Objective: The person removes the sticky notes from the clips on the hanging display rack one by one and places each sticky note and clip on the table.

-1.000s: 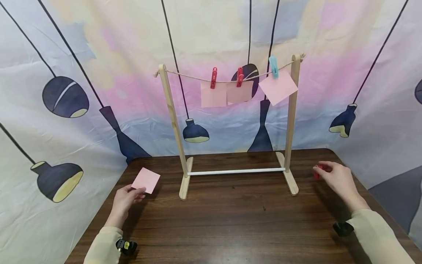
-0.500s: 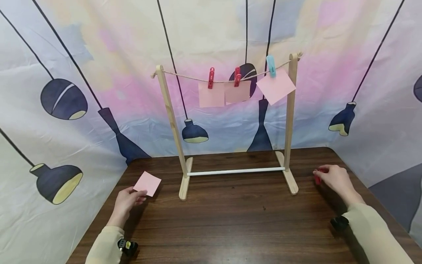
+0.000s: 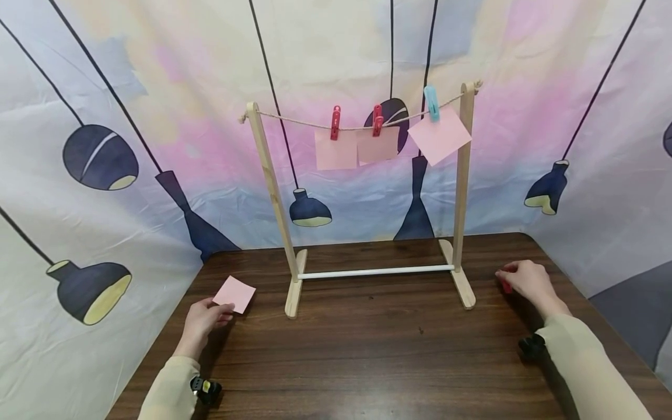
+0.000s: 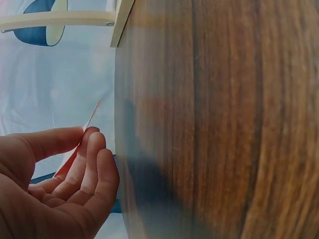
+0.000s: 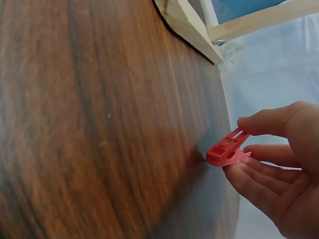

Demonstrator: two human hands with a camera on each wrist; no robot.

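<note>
At the table's left side my left hand (image 3: 202, 324) pinches a square pink paper note (image 3: 234, 294) between thumb and fingers; in the left wrist view the note (image 4: 92, 118) appears edge-on. Over on the right, my right hand (image 3: 531, 284) holds a red plastic clothespin (image 5: 228, 151) by its handle end, thumb on one side and fingers on the other. Between the hands stands a wooden frame (image 3: 273, 189) with a string (image 3: 304, 122) tied across its top. Two red clothespins (image 3: 335, 123) and a blue one (image 3: 431, 104) hold pink notes (image 3: 336, 150) on that string; the rightmost note (image 3: 440, 137) hangs tilted.
The frame's feet (image 3: 459, 283) rest on the dark wooden table (image 3: 367, 356), joined by a low white rod (image 3: 375, 272). Behind the table hangs a cloth backdrop (image 3: 210, 87) printed with lamps. Small black devices (image 3: 206, 389) are worn at both wrists.
The left hand with its note has lowered slightly and shifted a little right. My right hand has moved slightly left, still holding the red clothespin. The head view has shifted a little.
</note>
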